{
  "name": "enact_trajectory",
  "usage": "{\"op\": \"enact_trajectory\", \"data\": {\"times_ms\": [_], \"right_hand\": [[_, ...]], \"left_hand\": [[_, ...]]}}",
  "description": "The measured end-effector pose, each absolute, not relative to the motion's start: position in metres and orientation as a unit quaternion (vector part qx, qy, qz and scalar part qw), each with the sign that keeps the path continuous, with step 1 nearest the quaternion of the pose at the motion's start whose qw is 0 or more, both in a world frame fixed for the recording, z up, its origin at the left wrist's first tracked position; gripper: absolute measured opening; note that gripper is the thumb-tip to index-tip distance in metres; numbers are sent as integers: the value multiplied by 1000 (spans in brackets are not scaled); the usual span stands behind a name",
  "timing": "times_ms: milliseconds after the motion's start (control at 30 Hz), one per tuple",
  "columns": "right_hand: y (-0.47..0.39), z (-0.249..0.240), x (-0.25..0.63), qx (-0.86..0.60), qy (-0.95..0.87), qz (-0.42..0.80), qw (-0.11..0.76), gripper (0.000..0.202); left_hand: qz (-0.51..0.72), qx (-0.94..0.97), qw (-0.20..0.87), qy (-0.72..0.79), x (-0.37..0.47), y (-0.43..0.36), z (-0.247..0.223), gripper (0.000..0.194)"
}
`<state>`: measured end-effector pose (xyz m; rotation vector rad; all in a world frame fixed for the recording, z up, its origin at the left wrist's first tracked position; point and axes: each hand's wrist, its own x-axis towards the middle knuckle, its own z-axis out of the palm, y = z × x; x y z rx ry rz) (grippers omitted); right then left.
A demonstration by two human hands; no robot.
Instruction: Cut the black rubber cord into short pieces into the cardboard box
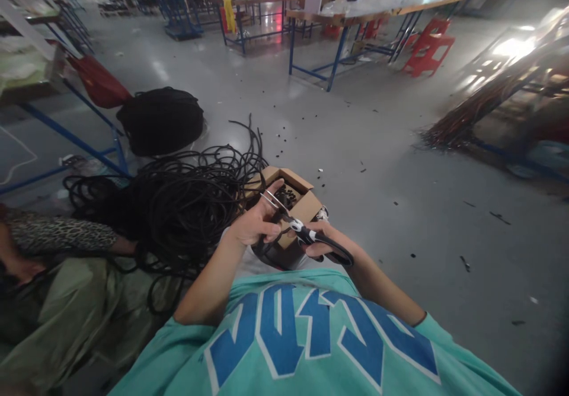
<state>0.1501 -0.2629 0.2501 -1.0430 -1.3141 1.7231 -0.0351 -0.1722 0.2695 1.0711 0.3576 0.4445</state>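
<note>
Scissors with black-and-white handles [299, 227] are in my right hand [326, 240], its fingers wrapped round the handles. Their metal blades point up and left, beside the fingers of my left hand [258, 221]. That hand is closed on something dark that hangs below it, apparently black tubing, partly hidden by my fingers. Under both hands stands an open cardboard box [306, 206] with small black pieces [288, 194] inside. To its left lies a large tangled heap of black tubing [178, 200].
A black bag [162, 120] sits behind the heap. At the left edge are a person's arm [15, 259] and a leopard-print sleeve or cloth [62, 230]. Brown strands on a rack [480, 108] stand at right. Farther off are tables [342, 21] and red stools [429, 46].
</note>
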Motion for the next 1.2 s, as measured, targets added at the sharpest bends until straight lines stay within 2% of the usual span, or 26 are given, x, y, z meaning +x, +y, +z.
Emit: {"op": "enact_trajectory", "data": {"times_ms": [167,333,433,567,967,1200], "right_hand": [[-267,250,147,-333,-447,742,373,51],[-266,251,152,-362,-487,698,381,45],[-265,252,155,-369,-528,665,377,44],[-267,256,153,-362,-533,665,378,52],[-272,260,148,-418,-545,618,382,48],[-269,256,147,-457,-535,604,375,39]], "left_hand": [[209,521,812,160,-35,-169,266,67],[262,581,740,217,-36,-170,269,51],[279,653,654,261,-41,-170,273,48],[278,717,573,284,-45,-173,278,47],[233,799,459,310,-44,-176,283,41],[258,766,470,354,-40,-168,277,32]]}}
